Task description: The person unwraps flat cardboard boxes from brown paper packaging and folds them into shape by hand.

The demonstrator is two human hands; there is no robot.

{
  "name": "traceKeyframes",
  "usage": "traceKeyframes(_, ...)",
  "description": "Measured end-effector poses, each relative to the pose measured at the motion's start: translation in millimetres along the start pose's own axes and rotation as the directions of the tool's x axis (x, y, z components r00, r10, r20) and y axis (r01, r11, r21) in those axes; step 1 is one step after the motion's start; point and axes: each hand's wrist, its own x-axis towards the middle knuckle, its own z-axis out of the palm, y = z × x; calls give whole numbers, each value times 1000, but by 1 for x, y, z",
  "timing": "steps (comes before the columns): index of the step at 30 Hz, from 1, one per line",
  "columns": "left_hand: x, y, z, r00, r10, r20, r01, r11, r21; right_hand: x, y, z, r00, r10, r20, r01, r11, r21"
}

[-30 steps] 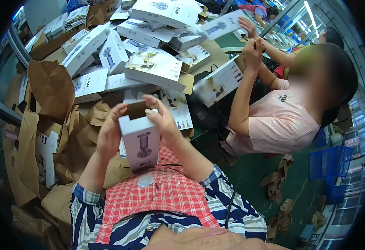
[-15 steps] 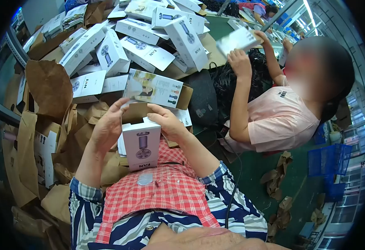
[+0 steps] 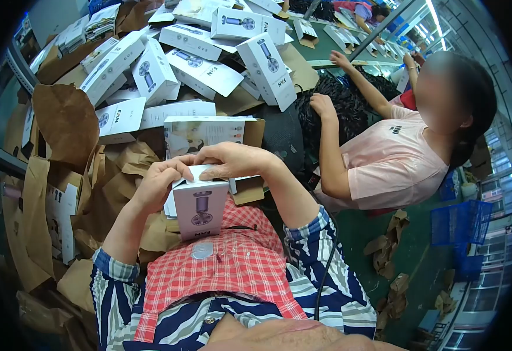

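Observation:
A white fan box (image 3: 200, 212), printed with a purple fan, stands upright against the red checked apron (image 3: 227, 272). My left hand (image 3: 163, 180) is closed on the left side of its top edge. Over the top from the right comes my right hand (image 3: 227, 161), fingers bent down onto the white top flap. Both hands' fingertips nearly meet there. Just behind them lies another box (image 3: 203, 130) with a photo print and an open brown end.
White fan boxes (image 3: 206, 70) are heaped ahead. Crumpled brown paper (image 3: 66, 120) lies at left. To the right sits a co-worker (image 3: 396, 152) beside black strips (image 3: 326, 120). Blue crates (image 3: 461, 224) stand farther right.
The held box's raised top is now folded down, and both my hands have come together over it. The co-worker has released a box, and both the co-worker's hands are now raised without one.

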Motion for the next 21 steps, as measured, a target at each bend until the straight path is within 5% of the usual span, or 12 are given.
traceKeyframes(5,-6,11,5,997,69,44,-82,815,574,9,-12,-1,989,130,70,-119,982,-149)
traceKeyframes(8,-19,23,8,976,140,165,-215,717,663,4,0,-1,999,6,53,-6,1000,6)
traceKeyframes(9,-20,19,6,948,273,161,-312,711,631,0,3,1,996,-87,-5,87,990,108)
traceKeyframes(11,-21,14,2,912,393,113,-321,517,794,-10,-2,8,991,-134,-8,132,959,250)
traceKeyframes(13,-19,6,-2,862,489,130,-355,402,844,-1,13,22,959,-264,-106,257,964,-74)
traceKeyframes(14,-19,9,-3,850,511,130,-364,388,847,0,8,17,980,-180,-85,178,984,-26)
traceKeyframes(16,-18,16,2,672,740,-9,-430,401,809,2,-4,-7,970,-111,-217,80,986,-148)
traceKeyframes(18,-24,29,0,464,882,-82,-532,351,770,12,2,-37,814,-123,-567,41,987,-155)
traceKeyframes(19,-29,32,-2,433,897,-89,-573,350,741,15,-10,-49,788,-48,-614,277,918,283)
traceKeyframes(20,-31,31,-1,448,891,-70,-596,356,719,24,-6,-61,660,-17,-751,612,591,525)
traceKeyframes(21,-30,30,0,459,887,-51,-620,362,696,26,-7,-73,629,35,-777,672,479,565)
